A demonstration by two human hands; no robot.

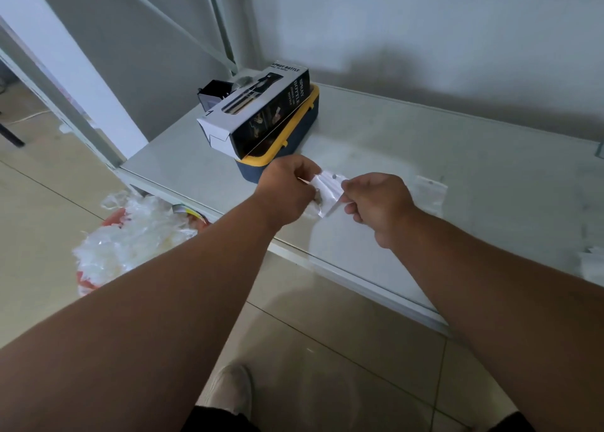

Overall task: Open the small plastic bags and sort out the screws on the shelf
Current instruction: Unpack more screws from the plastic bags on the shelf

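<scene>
From over the person's shoulders, both hands meet above the front part of the shelf (408, 144), a pale, smooth, faintly scuffed board. Between them hangs a small plastic bag (327, 191), clear and crinkled, with a punched hole near its top edge. The left hand (286, 193) has its fingers curled round the bag's left side, and the right hand (380, 203) pinches the right side between thumb and bent fingers. The bag is stretched from one hand to the other, so its long axis seems to run roughly upper right to lower left, with the mouth likely toward the top. Both hands are equally near it; I judge the next pull must go sideways, the two grips drawing apart to split the seal. Whether there are screws inside I cannot tell; something darker shows by the left palm, too blurred to name.

A second flat clear bag (431, 191) lies on the shelf just right of the right hand. Behind the left hand sits a blue box with a yellow lid (294, 131), hard and glossy, and a long black-and-white carton (255, 111) rests tilted across it. Down on the tiled floor, left of the shelf, a heap of crumpled clear plastic (130, 235) fills a reddish bin.
</scene>
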